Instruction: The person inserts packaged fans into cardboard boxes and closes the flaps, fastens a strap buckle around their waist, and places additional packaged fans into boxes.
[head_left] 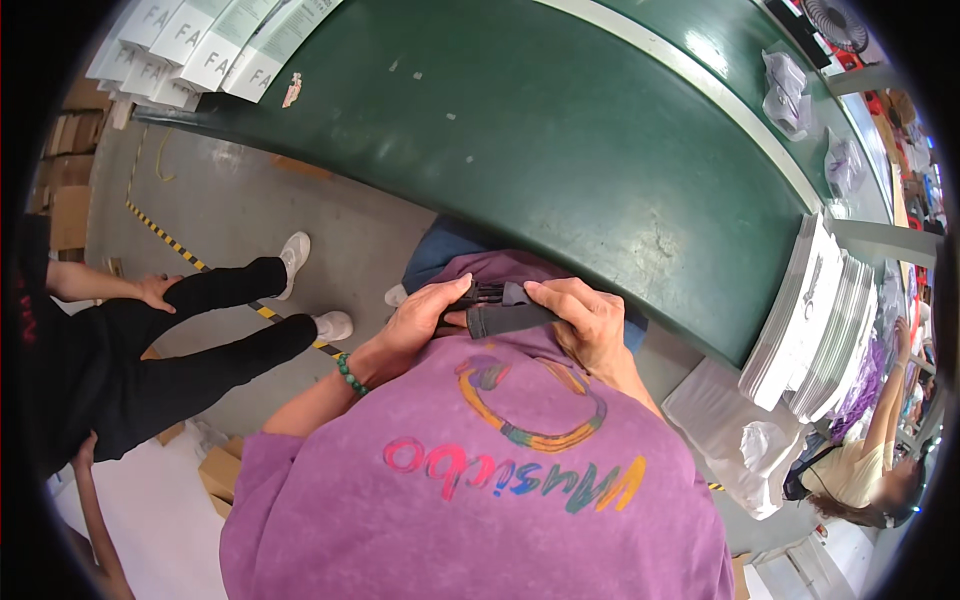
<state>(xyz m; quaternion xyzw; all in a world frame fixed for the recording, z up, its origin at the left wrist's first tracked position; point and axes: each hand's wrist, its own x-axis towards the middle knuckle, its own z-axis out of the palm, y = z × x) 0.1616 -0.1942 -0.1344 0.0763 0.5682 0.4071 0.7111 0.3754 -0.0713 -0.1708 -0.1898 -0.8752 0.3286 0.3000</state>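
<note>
At my waist, in front of my purple shirt, both hands grip a black strap [508,320] with a plastic side-release buckle [488,293]. My left hand [425,318] closes on the buckle's left end, its thumb on top. A green bead bracelet [350,374] circles that wrist. My right hand [585,318] pinches the right end of the buckle and strap between thumb and fingers. Whether the two buckle halves are fully joined, I cannot tell. The strap's ends are hidden behind my fingers and shirt.
A green worktable [520,130] runs just ahead of me. White boxes [215,50] are stacked at its far left, flat white packages [810,310] at its right. Bagged parts [787,95] lie beyond a rail. A person in black trousers [200,370] is at my left, another person [860,475] far right.
</note>
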